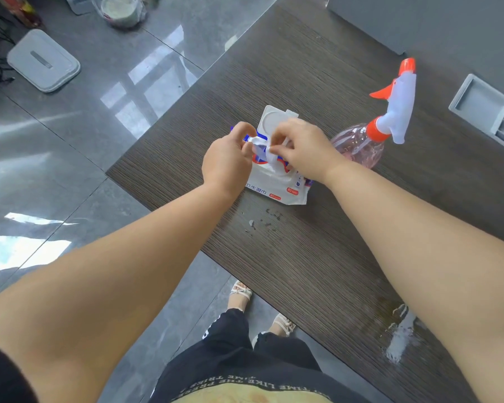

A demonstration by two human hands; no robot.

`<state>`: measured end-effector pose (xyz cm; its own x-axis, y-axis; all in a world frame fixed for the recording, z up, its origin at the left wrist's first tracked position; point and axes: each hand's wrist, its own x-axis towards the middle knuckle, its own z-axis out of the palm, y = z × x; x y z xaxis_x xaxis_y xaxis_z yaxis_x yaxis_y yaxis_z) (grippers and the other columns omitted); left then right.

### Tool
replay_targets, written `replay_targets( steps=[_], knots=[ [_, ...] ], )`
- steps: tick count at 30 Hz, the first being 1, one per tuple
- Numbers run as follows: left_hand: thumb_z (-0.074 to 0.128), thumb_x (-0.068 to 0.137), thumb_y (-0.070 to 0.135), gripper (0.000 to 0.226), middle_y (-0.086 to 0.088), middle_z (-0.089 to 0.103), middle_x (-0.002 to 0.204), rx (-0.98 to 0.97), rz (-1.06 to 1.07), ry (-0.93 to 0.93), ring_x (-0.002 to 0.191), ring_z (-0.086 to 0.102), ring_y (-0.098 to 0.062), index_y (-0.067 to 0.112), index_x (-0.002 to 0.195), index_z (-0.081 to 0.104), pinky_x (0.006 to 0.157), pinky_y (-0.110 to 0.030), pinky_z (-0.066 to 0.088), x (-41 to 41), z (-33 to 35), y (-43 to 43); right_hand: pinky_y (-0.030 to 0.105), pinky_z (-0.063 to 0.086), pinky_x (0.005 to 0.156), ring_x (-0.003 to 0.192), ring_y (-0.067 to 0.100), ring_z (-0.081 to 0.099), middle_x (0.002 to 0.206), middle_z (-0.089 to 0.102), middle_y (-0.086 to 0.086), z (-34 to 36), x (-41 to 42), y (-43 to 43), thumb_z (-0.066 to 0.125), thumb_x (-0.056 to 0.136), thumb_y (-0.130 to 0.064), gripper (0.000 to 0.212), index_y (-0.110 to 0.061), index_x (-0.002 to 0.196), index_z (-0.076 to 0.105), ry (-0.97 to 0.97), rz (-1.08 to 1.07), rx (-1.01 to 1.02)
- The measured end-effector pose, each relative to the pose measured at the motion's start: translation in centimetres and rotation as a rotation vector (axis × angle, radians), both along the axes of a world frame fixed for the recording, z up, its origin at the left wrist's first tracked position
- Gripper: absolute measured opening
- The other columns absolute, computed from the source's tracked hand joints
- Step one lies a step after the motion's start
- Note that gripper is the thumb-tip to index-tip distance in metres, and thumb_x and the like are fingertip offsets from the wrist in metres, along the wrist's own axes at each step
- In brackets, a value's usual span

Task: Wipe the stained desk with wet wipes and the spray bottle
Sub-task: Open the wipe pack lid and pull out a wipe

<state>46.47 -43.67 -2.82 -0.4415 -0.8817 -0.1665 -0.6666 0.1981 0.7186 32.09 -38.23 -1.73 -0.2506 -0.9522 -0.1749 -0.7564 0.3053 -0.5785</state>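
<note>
The white wet-wipe pack with blue and red print (pixel 277 193) is covered in its upper half by the left hand (pixel 227 161) and the right hand (pixel 306 149), so its opening does not show. Its print is too small to read. Both hands pinch the white wet wipe (pixel 259 141), and the fingers hide its ends. The right wrist hides the near side of the clear pink spray bottle with white and orange trigger head (pixel 358 146). The dark brown wood-grain desk (pixel 303 271) is cut by the right and bottom edges. The grey recessed tray (pixel 483 109) is cut by the right edge, and the round clear tub (pixel 120 10) by the top edge. The black trousers (pixel 239 359) hide the back of each white sandal (pixel 242 292).
</note>
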Motion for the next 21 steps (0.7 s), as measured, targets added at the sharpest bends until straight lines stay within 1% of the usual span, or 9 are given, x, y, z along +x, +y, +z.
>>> replay_targets(
  steps=[3, 5, 7, 9, 12, 15, 17, 20, 21],
  knots=[
    [0.047, 0.092, 0.011, 0.027, -0.002, 0.066, 0.098, -0.067, -0.084, -0.053, 0.095, 0.055, -0.025, 0.023, 0.096, 0.071, 0.074, -0.030, 0.042, -0.1, -0.8, -0.2, 0.028, 0.056, 0.067, 0.073, 0.014, 0.055, 0.090, 0.051, 0.006, 0.9, -0.2, 0.8, 0.057, 0.093, -0.013, 0.003, -0.011, 0.091, 0.054, -0.399, -0.230, -0.063],
    [0.047, 0.091, 0.009, 0.030, -0.001, 0.064, 0.103, -0.085, -0.120, -0.077, 0.101, 0.053, -0.026, 0.023, 0.096, 0.073, 0.075, -0.028, 0.038, -0.2, -1.1, -0.4, 0.021, 0.055, 0.060, 0.075, 0.013, 0.058, 0.094, 0.052, 0.011, 1.1, -0.3, 1.1, 0.053, 0.095, -0.012, 0.005, -0.008, 0.096, 0.051, -0.516, -0.303, -0.069],
    [0.045, 0.091, 0.007, 0.033, -0.001, 0.063, 0.103, -0.098, -0.152, -0.099, 0.101, 0.051, -0.027, 0.023, 0.099, 0.072, 0.076, -0.029, 0.038, -0.2, -1.2, -0.4, 0.022, 0.056, 0.063, 0.079, 0.016, 0.061, 0.097, 0.055, 0.012, 0.8, -0.1, 1.3, 0.051, 0.096, -0.013, 0.005, -0.009, 0.099, 0.051, -0.500, -0.317, -0.029],
    [0.043, 0.091, 0.005, 0.037, -0.002, 0.061, 0.103, -0.104, -0.172, -0.107, 0.100, 0.049, -0.028, 0.025, 0.100, 0.072, 0.079, -0.031, 0.039, -0.2, -1.2, -0.3, 0.033, 0.057, 0.075, 0.085, 0.022, 0.064, 0.098, 0.059, 0.008, 0.4, 0.3, 1.2, 0.057, 0.092, -0.023, 0.010, -0.016, 0.096, 0.052, -0.437, -0.353, -0.005],
    [0.040, 0.094, 0.007, 0.039, -0.002, 0.058, 0.105, -0.118, -0.209, -0.117, 0.094, 0.041, -0.023, 0.029, 0.103, 0.072, 0.083, -0.029, 0.037, -0.2, -1.1, -0.1, 0.034, 0.051, 0.079, 0.086, 0.020, 0.062, 0.094, 0.059, -0.002, -0.1, 1.0, 0.6, 0.074, 0.074, -0.046, 0.038, -0.020, 0.092, 0.052, -0.349, -0.492, 0.010],
    [0.040, 0.093, 0.006, 0.040, -0.001, 0.058, 0.108, -0.105, -0.207, -0.106, 0.092, 0.036, -0.019, 0.029, 0.105, 0.071, 0.083, -0.026, 0.035, -0.1, -1.1, 0.0, 0.039, 0.053, 0.081, 0.083, 0.024, 0.065, 0.087, 0.062, 0.000, -0.3, 1.3, 0.2, 0.077, 0.074, -0.028, 0.025, -0.023, 0.078, 0.053, -0.318, -0.565, -0.029],
    [0.040, 0.093, 0.007, 0.039, -0.001, 0.060, 0.110, -0.086, -0.180, -0.107, 0.096, 0.041, -0.022, 0.028, 0.114, 0.065, 0.080, -0.024, 0.032, -0.1, -1.0, 0.0, 0.043, 0.056, 0.079, 0.079, 0.025, 0.064, 0.084, 0.062, 0.004, 0.1, 1.2, 0.4, 0.069, 0.082, -0.010, 0.021, -0.022, 0.075, 0.054, -0.512, -0.632, -0.104],
    [0.042, 0.093, 0.011, 0.035, 0.002, 0.062, 0.099, -0.050, -0.128, -0.057, 0.099, 0.049, -0.025, 0.024, 0.123, 0.055, 0.075, -0.027, 0.035, 0.0, -0.8, 0.0, 0.031, 0.058, 0.068, 0.074, 0.019, 0.061, 0.087, 0.059, 0.005, 1.9, 1.2, 1.3, 0.056, 0.090, 0.002, 0.019, -0.016, 0.086, 0.054, -1.067, -0.713, -0.328],
    [0.044, 0.092, 0.013, 0.034, 0.005, 0.060, 0.094, -0.030, -0.109, -0.034, 0.099, 0.051, -0.024, 0.023, 0.124, 0.052, 0.074, -0.029, 0.037, 0.0, -0.7, 0.0, 0.029, 0.057, 0.065, 0.073, 0.018, 0.060, 0.085, 0.060, 0.004, 2.5, 1.1, 1.8, 0.052, 0.092, 0.003, 0.019, -0.016, 0.088, 0.054, -1.177, -0.739, -0.376]
  ],
)
